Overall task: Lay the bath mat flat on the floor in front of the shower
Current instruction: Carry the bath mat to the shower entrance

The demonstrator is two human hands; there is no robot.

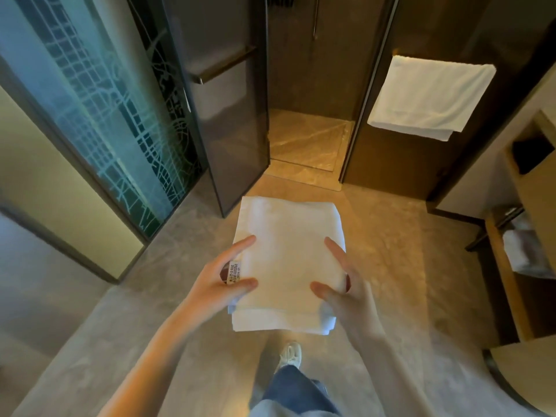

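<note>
Fingers (245, 240) of the left hand (222, 278) lie spread over the top of the folded white bath mat (285, 260), with the thumb pressed on its near left part and the other fingers tucked under its left edge, so the hand clasps the mat from that side. The right hand (346, 293) does the same on the right edge: forefinger and thumb rest on top, the rest wrap below. A small printed label (234, 272) sticks out of the mat's left edge, just beside the left thumb.

The mat is still folded into a thick rectangle of several layers and is held level in the air, above the floor (391, 251), its far edge pointing toward the shower opening (310, 139).

Beyond the mat, the dark glass shower door (231, 115) stands open to the left of the opening, with a bar handle (224, 66) on it. Right of the opening, a white towel (430, 97) hangs on the dark panel. Left of the mat runs a glass partition with a pale line pattern (102, 94). Below the mat's near edge, a light shoe (290, 355) and a blue trouser leg (298, 389) show. Far right of the mat stands a wooden shelf unit (511, 266).
</note>
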